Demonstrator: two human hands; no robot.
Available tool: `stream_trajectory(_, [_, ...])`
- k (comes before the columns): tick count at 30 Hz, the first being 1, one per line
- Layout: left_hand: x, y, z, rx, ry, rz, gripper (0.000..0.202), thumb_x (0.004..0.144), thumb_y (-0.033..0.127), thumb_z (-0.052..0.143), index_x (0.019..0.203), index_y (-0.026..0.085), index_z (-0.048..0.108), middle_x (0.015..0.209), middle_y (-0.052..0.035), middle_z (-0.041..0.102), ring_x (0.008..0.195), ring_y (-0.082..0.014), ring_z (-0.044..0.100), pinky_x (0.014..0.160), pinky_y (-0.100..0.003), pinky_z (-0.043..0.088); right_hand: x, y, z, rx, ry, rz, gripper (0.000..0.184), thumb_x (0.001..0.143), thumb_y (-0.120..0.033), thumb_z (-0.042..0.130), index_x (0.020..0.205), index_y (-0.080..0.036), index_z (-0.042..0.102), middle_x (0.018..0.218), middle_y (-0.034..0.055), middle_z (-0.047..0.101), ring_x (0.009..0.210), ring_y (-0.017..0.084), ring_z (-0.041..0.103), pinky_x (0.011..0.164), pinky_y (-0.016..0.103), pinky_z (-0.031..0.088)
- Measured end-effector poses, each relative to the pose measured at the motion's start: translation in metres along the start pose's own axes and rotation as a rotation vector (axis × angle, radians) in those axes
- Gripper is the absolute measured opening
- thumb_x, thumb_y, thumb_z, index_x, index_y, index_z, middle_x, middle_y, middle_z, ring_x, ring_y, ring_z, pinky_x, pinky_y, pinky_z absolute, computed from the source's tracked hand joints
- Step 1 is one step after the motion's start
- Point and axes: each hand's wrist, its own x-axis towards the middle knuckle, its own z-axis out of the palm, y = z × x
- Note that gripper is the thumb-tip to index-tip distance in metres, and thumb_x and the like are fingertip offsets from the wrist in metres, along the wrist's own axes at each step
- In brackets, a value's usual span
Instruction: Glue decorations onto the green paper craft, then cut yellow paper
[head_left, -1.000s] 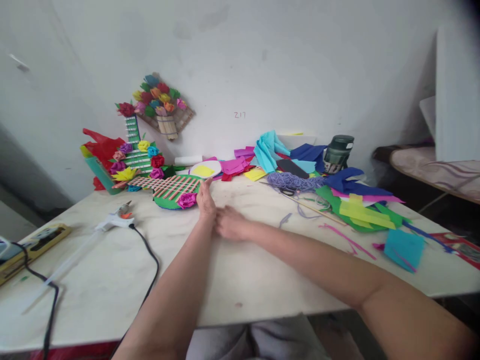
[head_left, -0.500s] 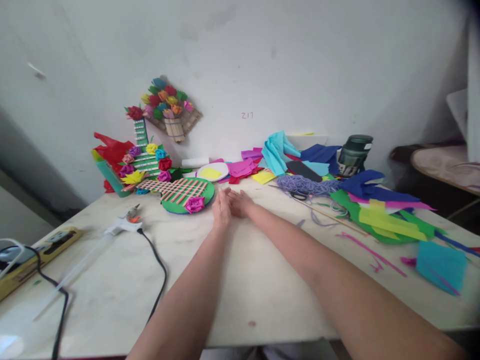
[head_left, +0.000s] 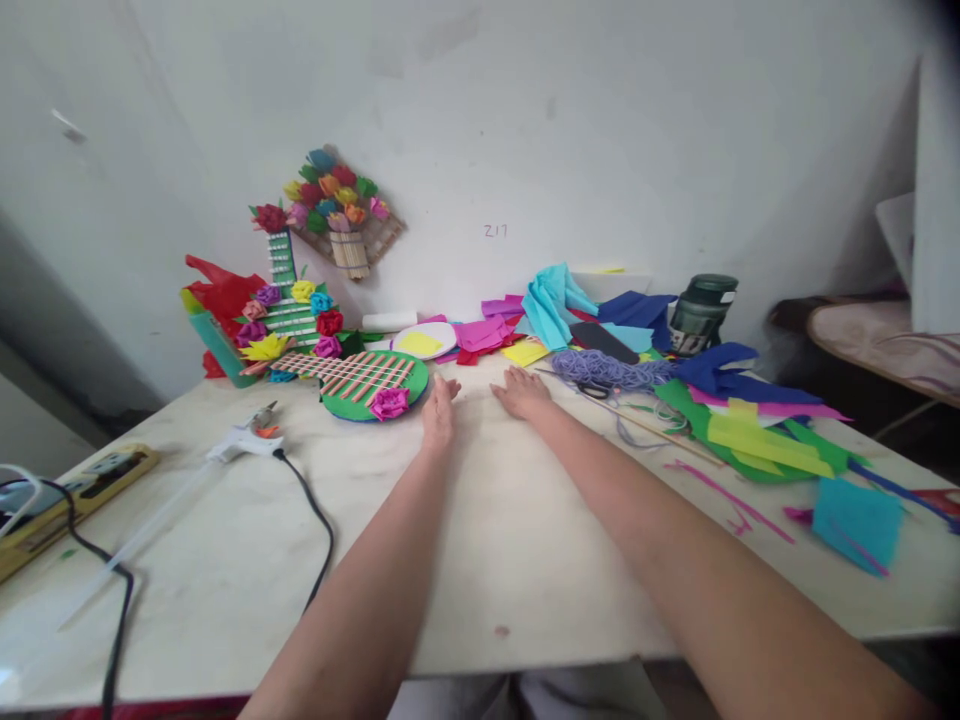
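My left hand point(head_left: 441, 408) rests on its edge on the pale tabletop point(head_left: 480, 540), fingers stretched out and nothing in it. Just left of it lies a green guitar-shaped craft point(head_left: 341, 402) with crossed wooden sticks, strings and a magenta paper rose point(head_left: 390, 403). My right hand point(head_left: 523, 393) lies palm down on the table with fingers spread, holding nothing. Behind and to its right are a heap of purple yarn point(head_left: 611, 369) and scissors with dark handles point(head_left: 595, 391). A gap of bare table separates the two hands.
At left are a white glue gun point(head_left: 247, 440) with a black cord and a yellow power strip point(head_left: 82, 500). A flower-covered craft point(head_left: 289, 300) stands at the back left. Coloured paper point(head_left: 765, 440) and a thin stick point(head_left: 652, 428) lie at right, near a dark green bottle point(head_left: 703, 312).
My hands were together beside the guitar craft. Now they are apart, the right hand having moved to the right and turned flat. The view has shifted slightly.
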Motion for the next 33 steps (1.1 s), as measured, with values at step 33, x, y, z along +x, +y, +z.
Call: stream_trajectory(33, [0.004, 0.009, -0.007, -0.101, -0.13, -0.108, 0.066, 0.084, 0.062, 0.024, 0.101, 0.01, 0.06, 0.106, -0.0197, 0.064, 0.104, -0.0236, 0.06, 0.096, -0.038, 0.037, -0.11, 0.016, -0.034, -0.084, -0.037, -0.387, 0.053, 0.093, -0.036, 0.025, 0.137, -0.008, 0.037, 0.147, 0.015, 0.022, 0.137, 0.024, 0.016, 0.109, 0.044, 0.013])
